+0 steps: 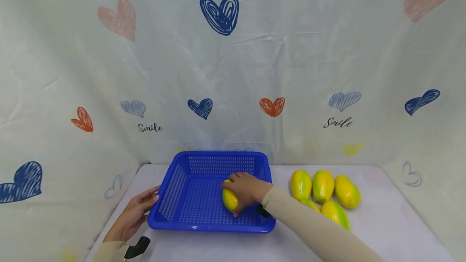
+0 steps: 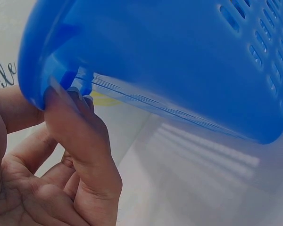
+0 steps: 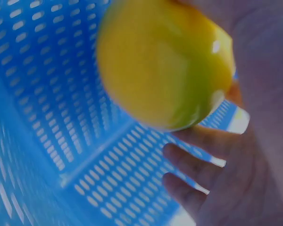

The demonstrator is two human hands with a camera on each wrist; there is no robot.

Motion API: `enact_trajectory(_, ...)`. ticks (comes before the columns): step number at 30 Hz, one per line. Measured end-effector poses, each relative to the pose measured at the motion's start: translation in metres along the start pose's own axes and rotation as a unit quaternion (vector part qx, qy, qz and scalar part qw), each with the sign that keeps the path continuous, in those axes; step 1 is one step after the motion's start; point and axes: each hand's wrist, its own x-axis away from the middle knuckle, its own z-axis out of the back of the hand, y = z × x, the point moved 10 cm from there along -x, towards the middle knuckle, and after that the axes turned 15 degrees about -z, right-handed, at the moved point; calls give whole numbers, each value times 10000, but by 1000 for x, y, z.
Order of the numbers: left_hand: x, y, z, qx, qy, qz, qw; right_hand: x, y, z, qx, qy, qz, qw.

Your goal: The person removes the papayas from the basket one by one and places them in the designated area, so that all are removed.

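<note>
A blue plastic basket (image 1: 198,203) with slotted walls stands on the table. My left hand (image 1: 134,214) grips its left rim; the left wrist view shows the thumb and fingertips (image 2: 61,101) at the rim's underside. Inside the basket, toward its right side, my right hand (image 1: 248,189) holds a yellow-green mango (image 1: 229,198) from above. Seen from the right wrist, the mango (image 3: 160,66) is over the slotted floor (image 3: 127,172), with the fingers curved around one side of it.
To the right of the basket, several more mangoes (image 1: 323,185) lie in a cluster on the white table (image 1: 386,213), partly hidden by the right sleeve (image 1: 302,223). A white curtain (image 1: 233,72) printed with hearts hangs behind the table and along its sides.
</note>
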Motion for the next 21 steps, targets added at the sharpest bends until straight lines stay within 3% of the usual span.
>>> enact_trajectory(10, 0, -2, -1, -15, 56, 96, 9999, 34, 11, 34, -204, 832, 379, 9956)
enact_trajectory(21, 0, -3, 1, 81, 58, 91, 9999, 70, 26, 51, -200, 1640, 558, 9847)
